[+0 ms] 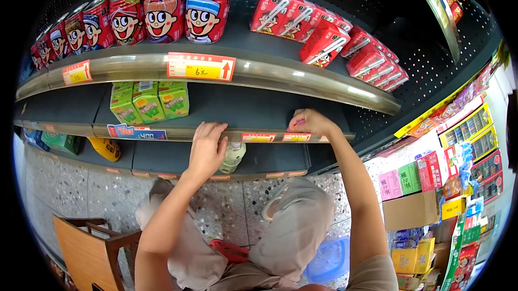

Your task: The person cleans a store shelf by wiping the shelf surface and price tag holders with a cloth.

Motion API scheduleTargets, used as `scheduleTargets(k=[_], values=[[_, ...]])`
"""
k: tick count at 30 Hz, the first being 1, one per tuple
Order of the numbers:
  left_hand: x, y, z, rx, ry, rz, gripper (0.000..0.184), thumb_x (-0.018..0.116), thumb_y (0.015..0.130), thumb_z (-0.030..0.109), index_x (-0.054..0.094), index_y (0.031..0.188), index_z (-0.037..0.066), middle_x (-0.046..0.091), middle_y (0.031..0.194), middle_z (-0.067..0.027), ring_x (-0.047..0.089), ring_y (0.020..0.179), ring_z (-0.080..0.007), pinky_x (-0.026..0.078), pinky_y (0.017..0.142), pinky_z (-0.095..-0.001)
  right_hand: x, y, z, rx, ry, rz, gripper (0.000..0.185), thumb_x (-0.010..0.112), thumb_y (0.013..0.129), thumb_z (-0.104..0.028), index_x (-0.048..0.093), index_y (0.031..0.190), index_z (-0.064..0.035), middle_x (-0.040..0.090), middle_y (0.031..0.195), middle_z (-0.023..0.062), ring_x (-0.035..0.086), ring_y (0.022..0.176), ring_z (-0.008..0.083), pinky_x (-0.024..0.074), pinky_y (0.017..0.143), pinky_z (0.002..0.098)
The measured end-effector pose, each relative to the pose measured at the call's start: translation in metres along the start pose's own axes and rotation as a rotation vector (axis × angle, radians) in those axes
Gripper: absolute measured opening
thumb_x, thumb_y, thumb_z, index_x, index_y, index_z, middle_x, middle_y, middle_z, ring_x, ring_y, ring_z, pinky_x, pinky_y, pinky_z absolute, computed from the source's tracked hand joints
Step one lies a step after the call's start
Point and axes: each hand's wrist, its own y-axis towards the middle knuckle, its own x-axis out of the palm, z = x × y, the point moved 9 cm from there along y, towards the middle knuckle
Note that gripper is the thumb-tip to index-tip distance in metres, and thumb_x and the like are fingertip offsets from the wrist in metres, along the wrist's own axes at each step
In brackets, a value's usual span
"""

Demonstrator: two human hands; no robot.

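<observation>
My left hand (208, 148) rests on the front edge of the middle shelf (226, 115), its fingers stretched out and nothing seen in them. Farther right along the same edge, my right hand (314, 122) is closed. A bit of a small pink thing (299, 122) shows at its fingertips, too little to name. Just below my left hand, a clear bottle with pale green contents (233, 157) stands on the lower shelf, partly hidden. Green drink cartons (148, 101) stand together on the middle shelf, left of my hands. Price labels (259, 138) line the shelf edge between them.
Red cans (208, 13) and red drink cartons (294, 17) fill parts of the upper shelf. A yellow bottle (105, 148) lies low at left. Behind are a wooden stool (81, 248) and a blue plastic basin (330, 261). Packaged goods (413, 180) are stacked at right.
</observation>
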Motion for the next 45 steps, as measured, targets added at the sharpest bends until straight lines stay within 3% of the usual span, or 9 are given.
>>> scheduleTargets(k=[4,16,19,25,28,31,34,40,45], values=[[0.001,0.000,0.004,0.038,0.026,-0.057,0.031,0.063,0.081,0.004,0.061,0.111,-0.001,0.059,0.106,-0.0168,0.056,0.102,-0.0359,0.037,0.105,-0.0499,-0.004,-0.004,-0.002,-0.018,0.046,0.166,0.012,0.073,0.079,-0.016,0.074,0.086,-0.0077,0.065,0.079,0.0080,0.064,0.076,0.0196,0.0499,0.070,0.0308],[0.000,-0.001,0.006,0.045,0.026,-0.079,0.035,0.065,0.078,0.004,0.060,0.112,-0.001,0.058,0.108,-0.0162,0.055,0.103,-0.0356,0.037,0.106,-0.0500,-0.011,0.012,0.023,0.286,0.155,0.352,0.013,0.072,0.082,-0.015,0.072,0.086,-0.0031,0.066,0.068,0.0067,0.061,0.060,0.0104,0.0474,0.054,0.0268],[-0.001,-0.001,0.006,0.053,0.028,-0.071,0.035,0.065,0.078,0.004,0.060,0.112,-0.001,0.058,0.107,-0.0164,0.055,0.103,-0.0359,0.038,0.105,-0.0499,-0.016,0.016,0.015,0.190,0.098,0.455,0.015,0.071,0.083,-0.016,0.071,0.087,-0.0015,0.064,0.064,0.0059,0.060,0.057,0.0100,0.0473,0.054,0.0265],[-0.002,-0.001,0.007,0.055,0.024,-0.052,0.034,0.065,0.078,0.004,0.061,0.111,-0.001,0.058,0.107,-0.0165,0.055,0.102,-0.0363,0.039,0.104,-0.0493,-0.015,0.013,0.014,0.229,-0.059,0.512,0.013,0.070,0.083,-0.014,0.071,0.087,-0.0018,0.065,0.066,0.0078,0.062,0.058,0.0143,0.0492,0.055,0.0286],[-0.001,-0.002,0.005,0.053,0.022,-0.045,0.033,0.065,0.078,0.004,0.061,0.110,-0.001,0.058,0.107,-0.0167,0.055,0.102,-0.0367,0.039,0.104,-0.0488,-0.014,0.010,0.015,0.257,0.047,0.483,0.013,0.070,0.082,-0.014,0.072,0.088,-0.0035,0.065,0.066,0.0085,0.063,0.059,0.0154,0.0495,0.055,0.0306],[-0.002,-0.002,0.006,0.059,0.010,-0.035,0.033,0.065,0.078,0.004,0.061,0.110,-0.001,0.058,0.107,-0.0169,0.055,0.102,-0.0370,0.039,0.104,-0.0486,-0.009,0.009,0.019,0.310,0.150,0.402,0.012,0.070,0.083,-0.012,0.071,0.089,-0.0009,0.063,0.069,0.0044,0.057,0.056,0.0104,0.0452,0.049,0.0286],[-0.003,-0.003,0.005,0.063,0.004,-0.032,0.032,0.065,0.078,0.004,0.061,0.110,-0.002,0.058,0.107,-0.0169,0.055,0.102,-0.0372,0.039,0.104,-0.0486,-0.008,0.008,0.008,0.207,0.030,0.358,0.011,0.071,0.082,-0.011,0.072,0.088,-0.0028,0.064,0.076,0.0048,0.059,0.061,0.0114,0.0459,0.051,0.0280],[-0.004,-0.005,0.003,0.070,-0.034,-0.037,0.032,0.065,0.078,0.005,0.061,0.110,-0.002,0.058,0.108,-0.0172,0.055,0.103,-0.0376,0.038,0.104,-0.0485,0.001,0.002,-0.010,0.008,-0.027,0.166,0.011,0.073,0.080,-0.014,0.074,0.088,-0.0065,0.065,0.084,0.0071,0.062,0.075,0.0170,0.0490,0.066,0.0292],[-0.006,-0.006,0.004,0.089,-0.028,-0.019,0.031,0.065,0.076,0.004,0.063,0.107,-0.003,0.058,0.104,-0.0169,0.056,0.101,-0.0361,0.039,0.103,-0.0484,0.002,0.006,-0.015,0.020,-0.052,0.025,0.011,0.073,0.080,-0.015,0.075,0.088,-0.0075,0.065,0.081,0.0074,0.062,0.077,0.0187,0.0490,0.071,0.0301]])
